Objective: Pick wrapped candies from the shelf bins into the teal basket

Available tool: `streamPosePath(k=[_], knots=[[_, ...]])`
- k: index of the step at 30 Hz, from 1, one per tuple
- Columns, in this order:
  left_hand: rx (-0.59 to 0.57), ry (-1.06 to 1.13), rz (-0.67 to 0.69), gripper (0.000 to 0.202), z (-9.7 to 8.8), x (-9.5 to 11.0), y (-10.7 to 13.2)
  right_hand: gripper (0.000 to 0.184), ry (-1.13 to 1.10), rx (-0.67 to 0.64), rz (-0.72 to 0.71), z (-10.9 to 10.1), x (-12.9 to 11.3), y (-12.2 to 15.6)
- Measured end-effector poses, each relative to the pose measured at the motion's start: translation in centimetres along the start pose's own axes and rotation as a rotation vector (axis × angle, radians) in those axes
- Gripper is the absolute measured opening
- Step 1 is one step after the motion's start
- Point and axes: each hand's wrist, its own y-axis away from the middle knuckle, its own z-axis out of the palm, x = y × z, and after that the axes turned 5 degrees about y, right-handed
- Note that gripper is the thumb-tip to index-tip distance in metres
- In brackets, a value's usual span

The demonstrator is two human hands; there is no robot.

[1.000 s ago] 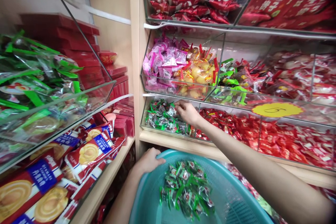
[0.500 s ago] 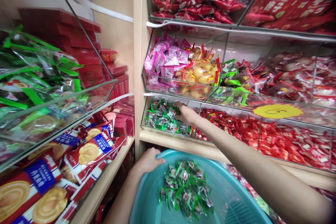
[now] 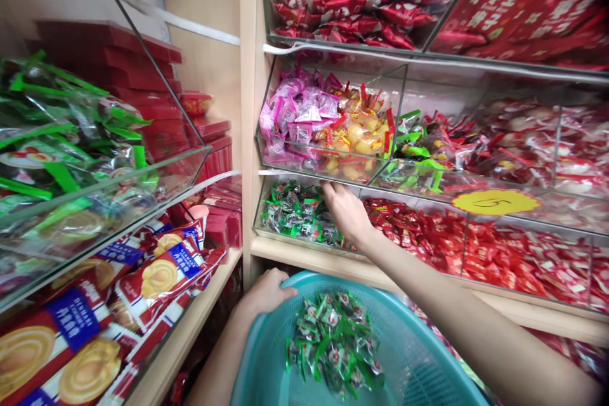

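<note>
My left hand (image 3: 271,290) is closed over the left rim of a teal plastic basket (image 3: 259,336), thumb on the edge. Inside the basket lies a loose heap of small green-and-clear wrapped candies (image 3: 335,342). My right hand (image 3: 346,210) reaches into a clear bin at the right end of a pile of similar green-wrapped candies (image 3: 297,209). Its fingers bend down and away from me, just under the shelf above. The fingertips are hidden, so whether they hold candy does not show.
Red-wrapped candies (image 3: 428,238) fill bins to the right. Above are purple packets (image 3: 304,104), yellow candies (image 3: 364,133) and a yellow price tag (image 3: 496,202). A wooden post (image 3: 250,108) divides the shelves. Cookie packs (image 3: 162,269) lie on the left shelf.
My right hand has drawn back slightly to the right in the green-candy bin, with its wrist lower. My left hand keeps its hold on the basket rim. The view has shifted a little.
</note>
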Motion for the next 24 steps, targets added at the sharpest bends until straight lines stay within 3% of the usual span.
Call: streamPosePath(k=[3,6,10,13,18,21,24], knots=[[-0.011,0.007,0.009,0.035,0.0,-0.1,-0.1,0.031,-0.296,0.185,-0.025,0.2,-0.8,2.7],[-0.009,0.011,0.02,0.035,0.0,-0.3,-0.1,0.029,-0.804,0.287,0.141,0.2,-1.9,5.8],[-0.032,0.033,0.028,0.037,0.0,-0.1,-0.2,0.031,-1.42,0.275,0.415,-0.2,-2.9,9.0],[-0.08,0.077,0.036,0.039,-0.1,0.2,-0.2,0.034,-1.692,0.203,0.565,-1.0,-2.7,10.6],[-0.084,0.1,0.025,0.042,-0.2,0.8,-0.2,0.038,-1.767,0.124,0.718,-1.3,-0.6,13.9],[-0.091,0.11,0.007,0.042,-0.2,0.9,-0.2,0.04,-1.667,0.089,0.794,0.1,1.2,17.0],[-0.094,0.109,0.008,0.042,-0.2,1.0,-0.3,0.04,-1.561,-0.041,0.946,2.2,2.8,20.4]])
